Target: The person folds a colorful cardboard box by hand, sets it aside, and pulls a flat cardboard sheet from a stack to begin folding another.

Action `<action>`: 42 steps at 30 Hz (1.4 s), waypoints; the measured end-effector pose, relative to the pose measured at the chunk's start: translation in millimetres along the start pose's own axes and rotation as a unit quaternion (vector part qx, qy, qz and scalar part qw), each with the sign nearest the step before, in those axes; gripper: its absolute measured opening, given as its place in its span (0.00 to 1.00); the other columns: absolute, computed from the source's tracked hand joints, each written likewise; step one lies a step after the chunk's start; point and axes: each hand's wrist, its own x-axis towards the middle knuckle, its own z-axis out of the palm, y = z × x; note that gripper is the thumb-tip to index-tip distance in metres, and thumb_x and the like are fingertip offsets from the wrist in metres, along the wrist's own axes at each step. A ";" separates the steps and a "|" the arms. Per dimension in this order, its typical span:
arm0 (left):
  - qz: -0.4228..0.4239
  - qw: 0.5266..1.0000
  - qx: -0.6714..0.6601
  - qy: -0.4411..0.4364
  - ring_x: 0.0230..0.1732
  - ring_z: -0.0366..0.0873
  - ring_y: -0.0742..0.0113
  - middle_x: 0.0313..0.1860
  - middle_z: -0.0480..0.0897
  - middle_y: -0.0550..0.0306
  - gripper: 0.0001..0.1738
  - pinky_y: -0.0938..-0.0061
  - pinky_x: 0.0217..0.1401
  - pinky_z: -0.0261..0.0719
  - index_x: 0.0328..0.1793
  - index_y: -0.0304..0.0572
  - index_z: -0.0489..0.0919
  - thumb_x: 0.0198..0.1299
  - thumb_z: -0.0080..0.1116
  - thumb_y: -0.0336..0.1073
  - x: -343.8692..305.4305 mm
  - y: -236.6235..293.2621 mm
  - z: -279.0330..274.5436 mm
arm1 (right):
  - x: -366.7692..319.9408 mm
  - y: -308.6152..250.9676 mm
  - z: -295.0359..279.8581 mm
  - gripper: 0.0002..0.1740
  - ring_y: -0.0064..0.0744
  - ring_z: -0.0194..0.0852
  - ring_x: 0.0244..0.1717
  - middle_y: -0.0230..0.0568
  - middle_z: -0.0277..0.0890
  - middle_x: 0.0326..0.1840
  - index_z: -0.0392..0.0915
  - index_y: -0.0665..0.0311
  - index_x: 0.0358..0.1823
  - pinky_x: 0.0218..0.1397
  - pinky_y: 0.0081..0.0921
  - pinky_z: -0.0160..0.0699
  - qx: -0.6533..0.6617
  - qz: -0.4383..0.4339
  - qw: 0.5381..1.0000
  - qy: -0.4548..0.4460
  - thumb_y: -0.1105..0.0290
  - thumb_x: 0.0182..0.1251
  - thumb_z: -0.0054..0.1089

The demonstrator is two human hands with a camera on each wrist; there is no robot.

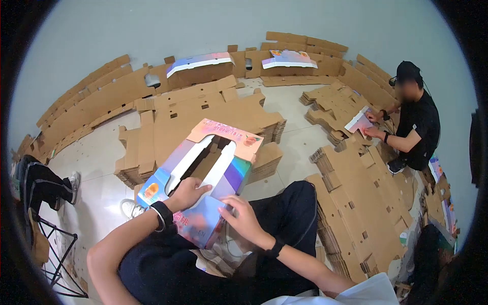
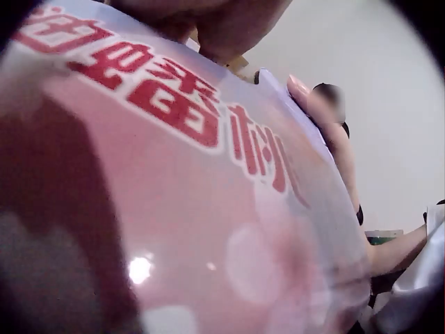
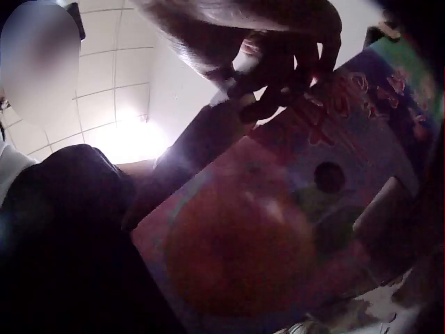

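A printed carton (image 1: pixel 223 178) with pink, orange, blue and purple panels and a long opening in its top sits tilted across the person's lap. The left hand (image 1: pixel 190 194) grips it at the near end of the opening, thumb lying over the panel. At the near right corner, the right hand (image 1: pixel 245 219) pinches the edge of the carton between thumb and fingers. Large red characters on the printed panel (image 2: pixel 188 160) fill the left wrist view. In the right wrist view, fingers (image 3: pixel 268 97) touch the upper edge of the panel with a peach picture (image 3: pixel 236 243).
Stacks of flat brown cardboard (image 1: pixel 203 109) lie ahead, with more (image 1: pixel 361 198) to the right. Printed cartons (image 1: pixel 201 63) stand along the wall. Another person (image 1: pixel 419 117) at right handles a printed piece (image 1: pixel 359 121). A black-framed stool (image 1: pixel 61 254) is at lower left.
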 end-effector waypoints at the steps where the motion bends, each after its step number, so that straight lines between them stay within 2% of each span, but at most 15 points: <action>1: 0.008 1.000 -0.016 0.018 0.25 0.78 0.53 0.20 0.76 0.38 0.28 0.60 0.32 0.72 0.24 0.28 0.75 0.59 0.61 0.52 -0.5 -2.0 1.6 | -6.2 -4.4 0.6 0.12 0.39 0.69 0.43 0.41 0.72 0.40 0.75 0.65 0.39 0.49 0.33 0.66 0.045 0.004 0.997 0.059 0.65 0.62 0.62; 3: 0.003 0.999 -0.010 0.036 0.24 0.77 0.52 0.20 0.76 0.38 0.28 0.60 0.31 0.71 0.24 0.28 0.75 0.59 0.60 0.52 -0.5 -1.9 0.8 | -25.5 12.6 4.1 0.25 0.35 0.69 0.50 0.42 0.63 0.58 0.64 0.63 0.58 0.55 0.29 0.69 0.071 0.046 0.990 0.108 0.70 0.62 0.63; 6: 0.013 0.997 0.004 0.072 0.22 0.73 0.56 0.19 0.75 0.41 0.26 0.61 0.30 0.69 0.25 0.28 0.75 0.60 0.60 0.49 5.7 -1.3 -1.9 | -51.7 30.3 16.7 0.26 0.33 0.70 0.53 0.40 0.63 0.61 0.59 0.62 0.63 0.58 0.32 0.69 0.294 0.184 0.936 0.051 0.69 0.67 0.58; 10: -0.023 0.964 -0.150 0.217 0.22 0.58 0.72 0.15 0.63 0.58 0.24 0.68 0.25 0.61 0.21 0.34 0.69 0.62 0.60 0.45 15.9 -2.3 -9.2 | -58.4 13.4 21.4 0.47 0.35 0.69 0.60 0.50 0.62 0.64 0.27 0.48 0.77 0.60 0.34 0.71 0.397 0.158 0.900 -0.090 0.68 0.71 0.55; 11: -0.037 0.954 -0.189 0.230 0.22 0.57 0.74 0.16 0.62 0.61 0.24 0.70 0.24 0.59 0.21 0.36 0.68 0.63 0.59 0.45 14.8 5.5 -15.9 | -54.1 11.4 20.8 0.54 0.37 0.68 0.61 0.52 0.62 0.66 0.17 0.43 0.76 0.58 0.35 0.71 0.494 0.187 0.842 -0.111 0.64 0.70 0.56; 16: -0.061 0.930 -0.240 0.274 0.22 0.55 0.81 0.17 0.62 0.69 0.23 0.76 0.22 0.55 0.21 0.41 0.65 0.65 0.59 0.43 17.3 16.8 -21.0 | -20.4 5.0 4.5 0.58 0.36 0.65 0.62 0.45 0.60 0.67 0.20 0.46 0.77 0.57 0.32 0.67 0.474 0.313 0.817 -0.096 0.48 0.64 0.61; 19: -0.046 0.926 -0.286 0.244 0.22 0.58 0.82 0.18 0.65 0.68 0.19 0.77 0.21 0.57 0.25 0.40 0.67 0.64 0.59 0.39 21.9 18.9 -11.7 | -7.8 29.0 21.8 0.55 0.33 0.65 0.61 0.40 0.56 0.68 0.27 0.51 0.77 0.56 0.32 0.67 0.366 0.279 0.886 0.047 0.44 0.64 0.58; 24: -0.088 0.889 -0.417 0.171 0.28 0.73 0.77 0.31 0.78 0.61 0.09 0.82 0.30 0.68 0.41 0.36 0.74 0.65 0.57 0.35 22.7 30.7 -2.3 | 3.9 54.9 3.0 0.47 0.31 0.64 0.62 0.42 0.56 0.69 0.37 0.53 0.77 0.60 0.32 0.65 0.392 0.235 0.880 0.131 0.46 0.67 0.55; 28: -0.154 0.878 -0.440 0.107 0.36 0.77 0.72 0.37 0.80 0.55 0.12 0.77 0.41 0.76 0.50 0.33 0.73 0.63 0.55 0.32 31.3 15.4 -9.4 | 29.9 57.1 -17.7 0.44 0.37 0.58 0.69 0.43 0.50 0.75 0.35 0.56 0.77 0.71 0.37 0.53 0.408 0.183 0.879 0.163 0.55 0.69 0.52; 30: -0.116 0.882 -0.443 0.108 0.43 0.78 0.68 0.41 0.81 0.54 0.15 0.72 0.47 0.76 0.52 0.32 0.73 0.62 0.54 0.33 37.9 -10.6 -0.5 | 35.8 50.3 -17.0 0.37 0.37 0.56 0.71 0.42 0.56 0.72 0.44 0.59 0.75 0.72 0.35 0.52 0.411 0.157 0.879 0.184 0.62 0.69 0.50; 34: -0.006 0.956 -0.236 0.174 0.46 0.78 0.60 0.48 0.80 0.46 0.18 0.70 0.47 0.74 0.53 0.35 0.75 0.62 0.53 0.40 35.1 -49.4 1.0 | 20.8 71.2 0.3 0.20 0.34 0.61 0.67 0.43 0.65 0.64 0.66 0.65 0.60 0.68 0.28 0.60 0.415 0.116 0.886 0.169 0.74 0.67 0.50; 35: 0.026 0.992 0.009 0.120 0.48 0.77 0.56 0.48 0.80 0.44 0.19 0.66 0.51 0.72 0.53 0.36 0.75 0.62 0.52 0.42 28.6 -47.9 -4.3 | 10.8 78.3 7.1 0.20 0.33 0.63 0.64 0.42 0.66 0.62 0.67 0.64 0.59 0.65 0.29 0.62 0.347 0.126 0.914 0.169 0.74 0.65 0.51; 36: 0.054 0.964 0.253 0.055 0.50 0.76 0.51 0.48 0.79 0.43 0.19 0.61 0.54 0.70 0.52 0.37 0.75 0.62 0.51 0.43 22.6 -46.9 -7.9 | 9.1 71.4 7.7 0.19 0.32 0.66 0.61 0.40 0.68 0.60 0.68 0.63 0.57 0.63 0.30 0.64 0.277 0.138 0.936 0.169 0.75 0.63 0.53; 40: 0.031 0.966 0.247 0.074 0.45 0.75 0.45 0.40 0.79 0.46 0.19 0.54 0.52 0.67 0.44 0.38 0.78 0.61 0.54 0.49 16.9 -41.1 -9.7 | 4.8 39.9 -7.1 0.23 0.45 0.66 0.60 0.43 0.68 0.59 0.70 0.60 0.56 0.63 0.37 0.63 -0.042 -0.047 0.991 0.116 0.73 0.57 0.58; 42: 0.012 0.974 0.216 0.072 0.47 0.75 0.47 0.40 0.79 0.46 0.19 0.54 0.52 0.67 0.41 0.39 0.79 0.59 0.55 0.49 18.8 -41.4 -11.4 | 14.3 27.9 -7.7 0.27 0.50 0.62 0.61 0.46 0.66 0.61 0.69 0.59 0.59 0.65 0.39 0.60 -0.034 -0.056 0.996 0.065 0.72 0.55 0.60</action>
